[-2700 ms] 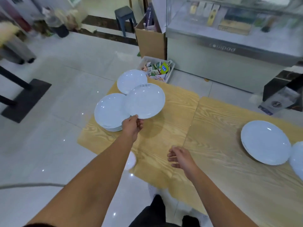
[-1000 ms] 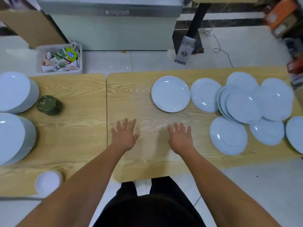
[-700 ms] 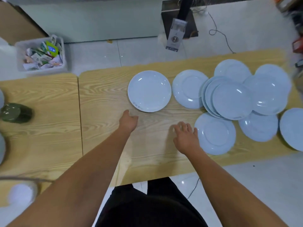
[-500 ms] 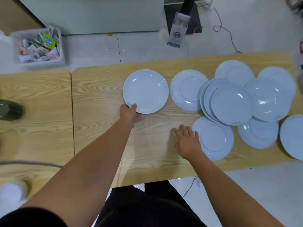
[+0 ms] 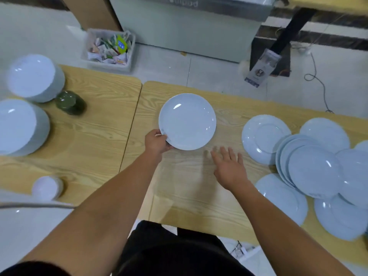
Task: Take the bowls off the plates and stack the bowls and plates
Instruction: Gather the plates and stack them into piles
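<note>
Across the frame's middle ran two butted wooden tables [image 5: 95, 136] on pale tile floor [image 5: 209, 70], plate stacks [image 5: 22, 124] at left. At centre, the left hand [image 5: 157, 143] pinched a white plate [image 5: 187, 121] by its lower-left rim; the right hand [image 5: 229, 166] was spread, empty, beside scattered plates [image 5: 310, 172] at right.

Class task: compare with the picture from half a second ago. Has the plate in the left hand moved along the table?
Yes. The plate in the left hand has moved left, away from the upside-down plate and toward the table seam.
</note>
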